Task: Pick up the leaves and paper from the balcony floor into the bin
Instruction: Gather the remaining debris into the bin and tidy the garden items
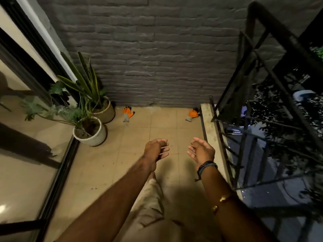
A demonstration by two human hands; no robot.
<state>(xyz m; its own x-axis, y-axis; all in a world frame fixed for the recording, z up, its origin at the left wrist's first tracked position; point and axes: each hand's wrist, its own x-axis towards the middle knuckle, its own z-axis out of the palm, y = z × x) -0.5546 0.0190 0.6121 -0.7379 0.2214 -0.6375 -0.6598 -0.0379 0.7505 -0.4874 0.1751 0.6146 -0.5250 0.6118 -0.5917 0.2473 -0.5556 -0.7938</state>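
My left hand (156, 149) and my right hand (201, 151) are held out side by side over the tan tiled balcony floor (139, 163), palms facing each other, fingers loosely apart, nothing in either. An orange and grey glove (128, 113) lies on the floor by the far wall, near the plant pots. A second orange and grey glove (192, 114) lies in the far right corner by the ledge. A few tiny dark specks dot the tiles. No leaves, paper or bin show in view.
Two potted plants, a white pot (90, 132) and a tan pot (104, 110), stand at the left by a glass sliding door (26, 137). A grey brick wall (157, 58) closes the far end. A black metal railing (253, 110) on a low ledge runs along the right.
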